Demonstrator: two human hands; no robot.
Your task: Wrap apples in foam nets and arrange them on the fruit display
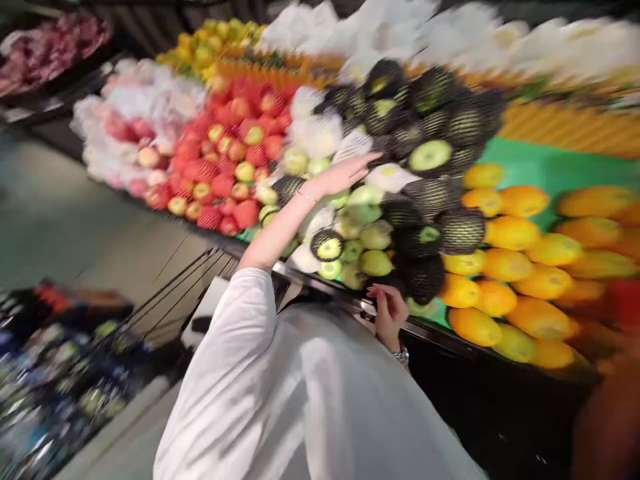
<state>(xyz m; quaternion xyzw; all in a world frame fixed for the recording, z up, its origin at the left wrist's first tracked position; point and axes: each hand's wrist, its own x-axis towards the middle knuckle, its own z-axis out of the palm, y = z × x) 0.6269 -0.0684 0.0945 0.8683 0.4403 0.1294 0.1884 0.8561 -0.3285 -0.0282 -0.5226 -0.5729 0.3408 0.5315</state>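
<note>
My left hand [345, 175] reaches out over a sloping fruit display, fingers stretched flat and open, holding nothing. It hovers by a fruit in white foam netting [389, 177] and green fruits in black netting [430, 157]. My right hand [389, 313] stays close to my white shirt at the display's front edge [440, 333], with a watch on the wrist. Its fingers are curled, and I cannot make out whether anything is in them. It is just below a black-netted fruit [423, 277]. The picture is blurred by motion.
Orange-yellow mangoes [510, 233] lie on a green mat to the right. Red and yellow apples [225, 167] in red netting and pale pink wrapped fruit [135, 120] lie to the left. A shelf of dark packaged goods [60, 373] stands lower left. A blurred reddish-brown shape [610, 420] fills the lower right.
</note>
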